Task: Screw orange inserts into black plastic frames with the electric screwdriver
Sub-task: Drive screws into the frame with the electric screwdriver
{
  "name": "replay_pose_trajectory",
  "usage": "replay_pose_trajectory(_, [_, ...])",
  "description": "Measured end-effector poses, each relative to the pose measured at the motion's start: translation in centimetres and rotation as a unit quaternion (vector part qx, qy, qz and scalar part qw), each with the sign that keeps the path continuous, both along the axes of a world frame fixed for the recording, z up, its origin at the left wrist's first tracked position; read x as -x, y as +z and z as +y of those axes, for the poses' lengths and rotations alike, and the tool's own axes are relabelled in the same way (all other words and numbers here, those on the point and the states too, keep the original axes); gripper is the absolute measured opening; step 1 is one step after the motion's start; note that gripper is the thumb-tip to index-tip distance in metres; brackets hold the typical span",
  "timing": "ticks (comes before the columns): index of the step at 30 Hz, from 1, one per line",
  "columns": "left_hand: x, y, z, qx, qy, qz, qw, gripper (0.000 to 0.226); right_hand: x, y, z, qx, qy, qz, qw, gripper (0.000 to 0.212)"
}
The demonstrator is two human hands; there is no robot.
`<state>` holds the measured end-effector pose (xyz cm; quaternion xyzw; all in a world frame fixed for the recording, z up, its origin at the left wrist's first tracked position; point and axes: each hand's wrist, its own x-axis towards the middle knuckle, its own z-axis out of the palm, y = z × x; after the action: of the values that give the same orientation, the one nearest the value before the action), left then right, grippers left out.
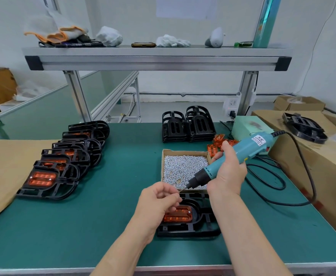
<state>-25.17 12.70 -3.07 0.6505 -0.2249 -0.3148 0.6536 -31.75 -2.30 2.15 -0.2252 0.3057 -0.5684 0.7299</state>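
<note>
Green matting (113, 206) covers the bench. At 5 o'clock of centre the right hand (227, 172) wraps round the teal barrel of the electric screwdriver (240, 154), which slants with its black nose toward 8 o'clock. The left hand (160, 198), at 6 o'clock, has its fingers curled, and thumb and forefinger pinch at the end of the bit (183, 188). Whether a screw sits between them is too small to tell.

Directly under both hands a black frame (191, 230) lies flat on the matting, with an orange insert (180, 216) seated in its recess and partly hidden by the left hand.

Just beyond the frame, toward 12 o'clock, an open cardboard tray (185, 152) holds a heap of silver screws (183, 168). Loose orange inserts (217, 143) lie at the tray's 1 o'clock corner, behind the screwdriver. Two stacks of empty frames (189, 126) stand at 12 o'clock.

At 9 o'clock a row of overlapping frames with inserts fitted (63, 162) runs away toward 11 o'clock. The screwdriver's black cable (278, 184) loops across the matting at 3 o'clock, near a pale green box (248, 124).
</note>
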Motion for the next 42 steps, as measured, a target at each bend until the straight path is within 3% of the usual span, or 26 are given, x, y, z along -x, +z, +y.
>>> replay_pose_trajectory(18, [0.7,0.3,0.6,0.013,0.010,0.012,1.000,0.009,0.2,0.2,1.0,0.027,0.002,0.027,0.999,0.019])
replay_pose_trajectory(20, [0.8,0.2,0.7,0.006,0.024,-0.030,0.999,0.011,0.2,0.1,1.2,0.028,0.000,0.034,0.999,0.019])
replay_pose_trajectory(25, [1.4,-0.6,0.7,-0.031,0.071,-0.243,0.967,0.024,-0.1,-0.2,1.5,0.033,-0.007,0.050,0.998,0.018])
replay_pose_trajectory(32, [1.3,-1.4,0.9,-0.006,0.080,-0.388,0.918,0.021,-0.2,-0.4,1.4,0.022,-0.006,0.038,0.999,0.017])
replay_pose_trajectory(35, [1.2,-1.6,1.2,-0.015,0.056,-0.390,0.919,0.025,-0.3,-0.6,1.4,0.023,-0.005,0.042,0.999,0.018])
replay_pose_trajectory(39, [0.3,-2.1,2.5,-0.059,0.021,-0.355,0.933,0.049,-0.5,-0.8,1.8,0.058,-0.006,0.067,0.996,0.020])
replay_pose_trajectory(42, [-0.8,-2.5,3.7,-0.099,0.011,-0.412,0.906,0.030,-0.7,-0.8,2.2,0.103,-0.014,0.078,0.992,0.023])
